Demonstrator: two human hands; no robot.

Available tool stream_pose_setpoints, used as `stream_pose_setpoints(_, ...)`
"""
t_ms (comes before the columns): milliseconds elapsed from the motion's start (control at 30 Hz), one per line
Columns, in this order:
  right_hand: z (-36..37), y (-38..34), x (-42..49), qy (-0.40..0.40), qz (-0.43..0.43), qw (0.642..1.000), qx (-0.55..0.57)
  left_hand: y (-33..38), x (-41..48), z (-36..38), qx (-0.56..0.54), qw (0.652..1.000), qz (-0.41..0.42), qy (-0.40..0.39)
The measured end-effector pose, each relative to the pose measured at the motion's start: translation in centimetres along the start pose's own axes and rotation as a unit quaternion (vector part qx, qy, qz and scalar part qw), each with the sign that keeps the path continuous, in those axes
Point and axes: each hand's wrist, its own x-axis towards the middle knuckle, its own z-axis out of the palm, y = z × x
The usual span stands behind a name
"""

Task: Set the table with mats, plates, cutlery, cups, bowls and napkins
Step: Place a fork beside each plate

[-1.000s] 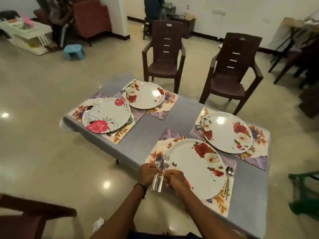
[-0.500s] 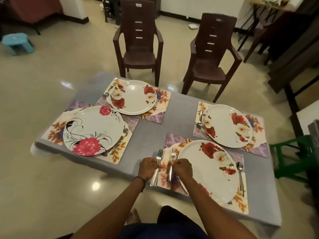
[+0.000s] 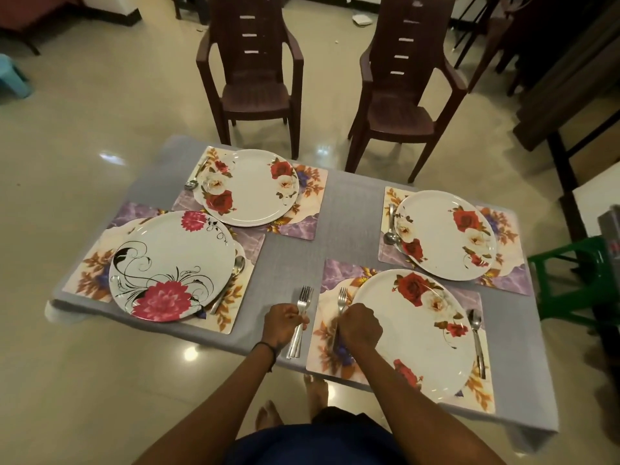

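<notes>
A grey-clothed table [image 3: 349,209] carries several floral mats, each with a white flowered plate and a spoon. At the near right setting, my right hand [image 3: 360,327] is closed on a single fork [image 3: 342,298], which lies on the mat [image 3: 322,359] just left of the plate [image 3: 419,333]. My left hand [image 3: 283,325] grips a small bundle of forks [image 3: 303,297] over the bare cloth left of that mat, tines pointing away from me. A spoon [image 3: 476,330] lies on the plate's right side.
Other plates sit at near left [image 3: 171,263], far left [image 3: 250,189] and far right [image 3: 443,233]. Two brown chairs [image 3: 255,92] [image 3: 399,115] stand beyond the table. A green stool [image 3: 577,263] is at the right edge. My bare feet are under the near edge.
My hands have parted: the right hand took one fork onto the mat beside the plate, while the left hand drew the remaining forks leftward off the mat. My view shifted over the table.
</notes>
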Motion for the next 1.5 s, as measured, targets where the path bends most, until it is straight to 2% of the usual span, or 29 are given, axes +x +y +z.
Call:
stream_pose_setpoints(200, 0.2, 0.7, 0.0, 0.015, -0.021, 1.000, 0.003, 0.0, 0.9, 1.1, 0.004, 1.000, 0.003, -0.023)
stream_pose_setpoints(267, 0.1, 0.7, -0.1, 0.022, -0.016, 0.999, 0.046, -0.1, 1.2, 1.4, 0.003, 1.000, -0.001, -0.025)
stream_pose_setpoints(333, -0.3, 0.2, -0.3, -0.015, -0.029, 0.989, 0.143, 0.0, 1.4, 1.6, -0.004, 1.000, -0.007, -0.029)
stream_pose_setpoints(400, -0.8, -0.8, -0.3, -0.126, -0.029, 0.945, 0.301, 0.1, 1.5, 1.8, -0.010, 1.000, -0.003, -0.027)
stream_pose_setpoints(467, -1.1, -1.8, -0.2, -0.259, 0.030, 0.854, 0.451, 0.2, 1.5, 1.6, -0.022, 1.000, -0.008, -0.007)
stream_pose_setpoints(500, -1.2, -2.1, -0.2, -0.301, 0.050, 0.817, 0.490, 0.1, 1.6, 1.4, -0.033, 0.999, -0.017, 0.006)
stream_pose_setpoints(533, -1.3, -2.3, -0.2, -0.327, 0.052, 0.802, 0.497, 0.2, 1.6, 1.0, -0.047, 0.998, -0.026, 0.017)
stream_pose_setpoints(633, -1.5, -3.3, -0.2, -0.357, -0.002, 0.806, 0.472, 0.4, 1.9, -0.4, -0.079, 0.996, -0.040, 0.032)
stream_pose_setpoints(767, -1.2, -6.0, -1.0, -0.337, -0.045, 0.836, 0.431, 0.7, 1.2, -2.4, -0.102, 0.992, -0.044, 0.060)
stream_pose_setpoints(867, -0.4, -8.5, -1.6, -0.354, -0.070, 0.839, 0.408, 0.1, 0.2, -4.3, -0.107, 0.988, -0.045, 0.100)
stream_pose_setpoints(1000, 0.8, -12.3, -2.9, -0.368, -0.113, 0.842, 0.377, -0.7, -0.1, -8.4, -0.052, 0.988, -0.027, 0.145)
stream_pose_setpoints(1200, 2.9, -20.7, -6.4, -0.333, -0.111, 0.848, 0.396, -2.7, 0.1, -18.3, -0.086, 0.971, -0.017, 0.222)
stream_pose_setpoints(1367, 6.9, -29.0, -10.9, -0.312, -0.132, 0.863, 0.375, -7.4, -0.2, -27.7, -0.124, 0.956, -0.048, 0.262)
stream_pose_setpoints(1500, 9.0, -36.0, -14.7, -0.319, -0.119, 0.850, 0.401, -10.3, -0.4, -34.5, -0.131, 0.949, -0.054, 0.282)
